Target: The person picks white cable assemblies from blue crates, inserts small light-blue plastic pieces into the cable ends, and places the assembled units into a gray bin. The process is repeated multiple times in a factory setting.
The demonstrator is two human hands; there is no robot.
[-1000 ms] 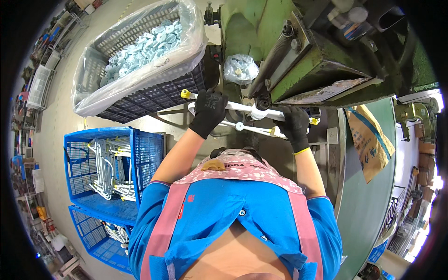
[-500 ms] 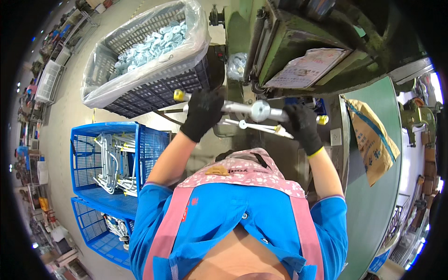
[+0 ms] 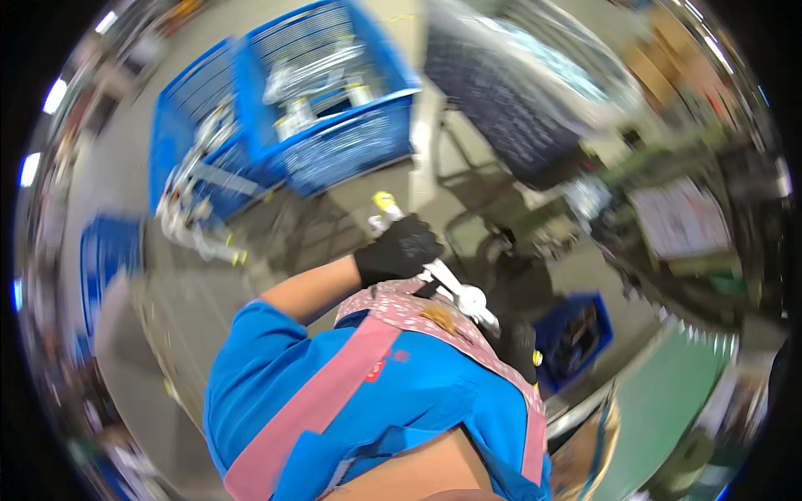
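Note:
My left hand (image 3: 399,250), in a black glove, is closed round a white tube frame (image 3: 447,277) near its yellow-tipped end. The frame slants down to the right, close in front of my pink apron, and carries a pale round disc (image 3: 473,301) at its middle. At the lower right end, my right hand (image 3: 516,342), also black-gloved, is wrapped round the tube. This hand is dark and partly blurred, and its forearm is hidden by my body.
Ahead on the left, two blue crates (image 3: 347,138) hold white tube frames. Several more frames (image 3: 196,217) lie beside them. A dark plastic-lined crate (image 3: 493,108) stands farther right. A small blue bin (image 3: 576,334), a green machine (image 3: 710,167) and a green tabletop (image 3: 668,401) are on the right.
My view and body have swung left, bringing the blue crates ahead and the machine to the right. The white tube frame has come closer to my apron, still in both hands.

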